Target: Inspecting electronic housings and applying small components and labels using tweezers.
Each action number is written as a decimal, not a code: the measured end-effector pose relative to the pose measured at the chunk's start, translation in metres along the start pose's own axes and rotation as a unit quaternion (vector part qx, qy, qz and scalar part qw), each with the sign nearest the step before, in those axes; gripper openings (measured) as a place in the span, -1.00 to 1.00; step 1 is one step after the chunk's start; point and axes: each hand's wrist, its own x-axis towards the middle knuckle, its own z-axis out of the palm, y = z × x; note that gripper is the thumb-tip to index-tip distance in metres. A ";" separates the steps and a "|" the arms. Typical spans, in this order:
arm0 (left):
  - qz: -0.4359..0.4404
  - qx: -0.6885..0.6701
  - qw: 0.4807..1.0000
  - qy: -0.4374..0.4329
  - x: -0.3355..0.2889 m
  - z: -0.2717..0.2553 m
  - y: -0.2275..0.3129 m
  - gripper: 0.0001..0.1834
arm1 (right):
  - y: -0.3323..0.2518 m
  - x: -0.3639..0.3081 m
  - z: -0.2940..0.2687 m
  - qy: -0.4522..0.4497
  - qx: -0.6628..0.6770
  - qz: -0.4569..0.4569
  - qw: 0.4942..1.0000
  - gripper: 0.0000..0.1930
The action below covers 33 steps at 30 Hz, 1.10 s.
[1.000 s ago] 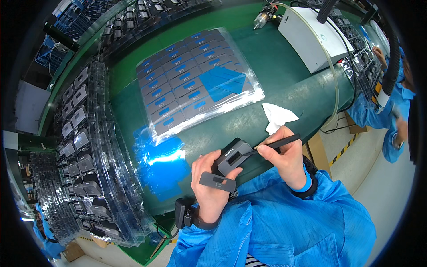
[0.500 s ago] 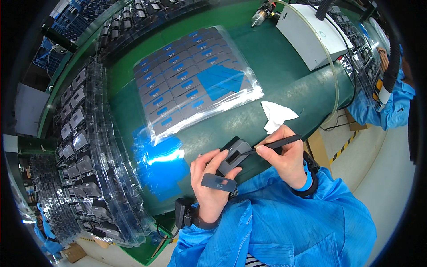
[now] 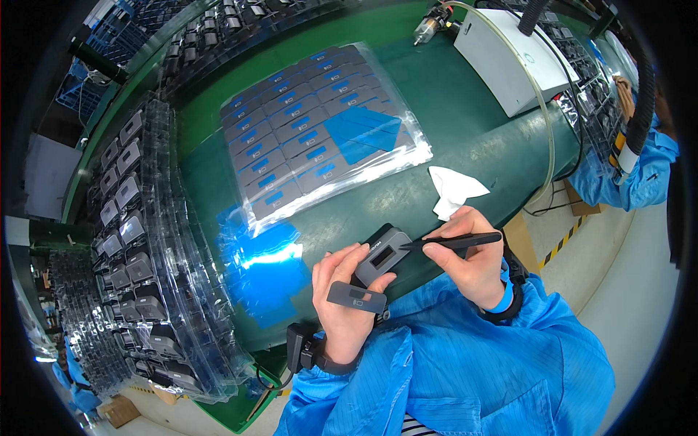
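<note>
My left hand (image 3: pixel 343 296) grips a small dark grey device housing (image 3: pixel 383 253) with a rectangular window, held tilted above the table's near edge. A flat grey rectangular piece (image 3: pixel 356 296) rests across the same hand's fingers. My right hand (image 3: pixel 467 258) holds black tweezers (image 3: pixel 454 241) whose tip touches the housing's top right edge. A black wrist strap (image 3: pixel 304 347) sits on my left wrist.
A clear tray (image 3: pixel 320 138) of grey plates with blue tabs lies on the green table (image 3: pixel 472 156). Blue film pieces (image 3: pixel 263 263) lie left of my hands, a white cloth (image 3: pixel 454 190) to the right. Stacked clear trays of grey housings (image 3: pixel 134 254) stand at left. A white box (image 3: pixel 509 54) stands far right; a co-worker's blue sleeve (image 3: pixel 640 174) is beyond.
The housing in my left hand has turned so its windowed face points up, and the tweezers' tip has moved onto its edge. The co-worker at right has shifted back.
</note>
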 end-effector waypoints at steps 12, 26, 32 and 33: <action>-0.015 0.006 1.000 -0.019 -0.001 -0.006 -0.001 -0.39 | 0.002 0.000 -0.009 -0.051 0.056 -0.039 0.996 -0.77; -0.055 -0.029 0.997 -0.035 0.000 -0.008 -0.001 -0.39 | 0.009 -0.004 -0.007 -0.079 0.013 -0.062 0.995 -0.76; -0.060 -0.026 0.997 -0.038 -0.002 -0.007 -0.003 -0.38 | 0.009 -0.004 -0.007 -0.072 -0.004 -0.065 0.995 -0.78; -0.063 -0.025 0.997 -0.040 -0.002 -0.007 -0.003 -0.38 | 0.009 -0.004 -0.007 -0.075 0.000 -0.050 0.996 -0.78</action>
